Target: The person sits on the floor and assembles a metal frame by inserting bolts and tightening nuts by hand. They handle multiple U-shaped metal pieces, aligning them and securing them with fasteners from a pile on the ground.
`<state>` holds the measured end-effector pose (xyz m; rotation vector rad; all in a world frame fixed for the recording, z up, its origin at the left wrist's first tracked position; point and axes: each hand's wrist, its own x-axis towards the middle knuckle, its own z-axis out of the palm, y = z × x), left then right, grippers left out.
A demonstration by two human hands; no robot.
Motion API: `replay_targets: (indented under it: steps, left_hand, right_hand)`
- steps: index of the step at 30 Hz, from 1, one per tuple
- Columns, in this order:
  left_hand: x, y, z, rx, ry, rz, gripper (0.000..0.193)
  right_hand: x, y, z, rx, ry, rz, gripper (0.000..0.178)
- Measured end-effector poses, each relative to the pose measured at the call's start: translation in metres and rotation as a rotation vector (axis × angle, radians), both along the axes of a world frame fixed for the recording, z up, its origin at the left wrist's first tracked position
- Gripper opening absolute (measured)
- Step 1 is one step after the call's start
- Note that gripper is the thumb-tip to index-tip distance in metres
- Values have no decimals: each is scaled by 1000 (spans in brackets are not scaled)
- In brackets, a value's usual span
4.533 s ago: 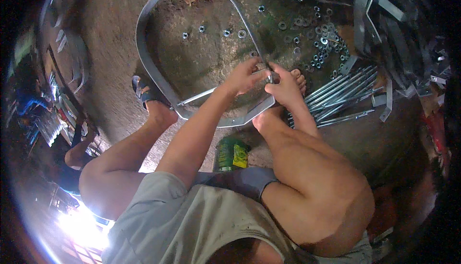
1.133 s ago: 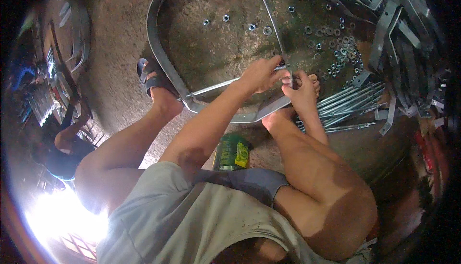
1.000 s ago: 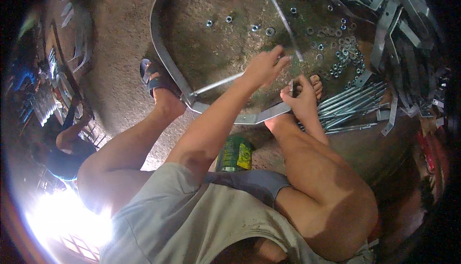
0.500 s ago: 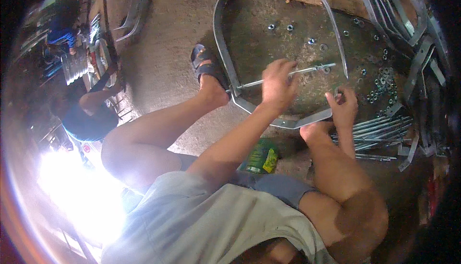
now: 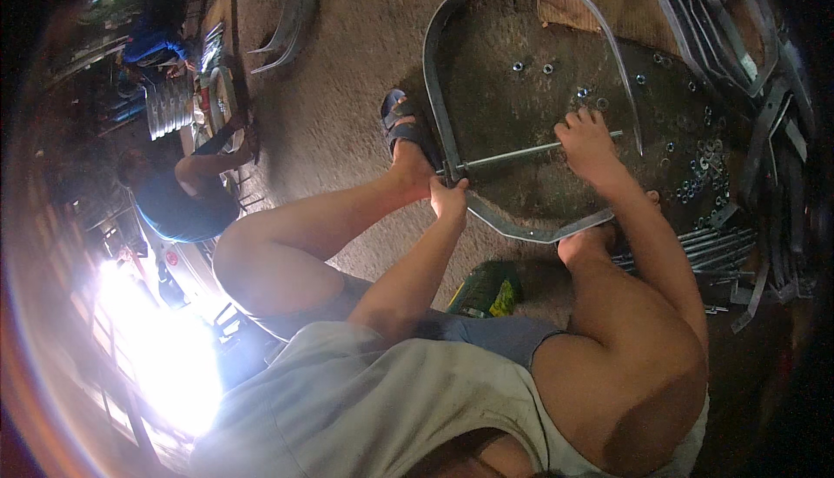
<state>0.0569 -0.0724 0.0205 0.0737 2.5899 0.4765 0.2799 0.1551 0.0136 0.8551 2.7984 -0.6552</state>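
A large curved flat metal strap [image 5: 432,74] lies on the floor between my feet, with an angled lower strap [image 5: 512,230] joining it at the left. A threaded rod [image 5: 512,156] runs across the loop from that joint to the right. My left hand [image 5: 449,198] is closed at the joint, thumb and fingers pinching the strap end by the rod's left end. My right hand [image 5: 591,143] has its fingers closed round the rod near its right end. The nut and washer there are hidden behind the fingers.
Loose nuts [image 5: 547,69] and a pile of washers [image 5: 708,161] lie around the loop. Several rods [image 5: 695,248] are stacked by my right foot. Bent straps [image 5: 764,87] pile up at the far right. A green container [image 5: 482,287] stands between my legs. Another person [image 5: 187,195] works at left.
My left hand has moved from the middle of the rod to its left end at the joint. My right hand has left the lower strap's right end and taken hold of the rod.
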Motion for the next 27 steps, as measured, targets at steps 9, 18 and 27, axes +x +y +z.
replay_targets:
  steps: [9,18,27]
  left_hand:
    - [-8,-7,-10,224,-32,101,18]
    - [-28,-6,1,885,-602,857,37]
    - [-28,-14,12,869,-870,725,41]
  right_hand:
    - [24,-13,19,-286,-17,-147,25]
    - [26,11,42,-446,-13,-95,37]
    - [23,1,14,-70,267,-118,25]
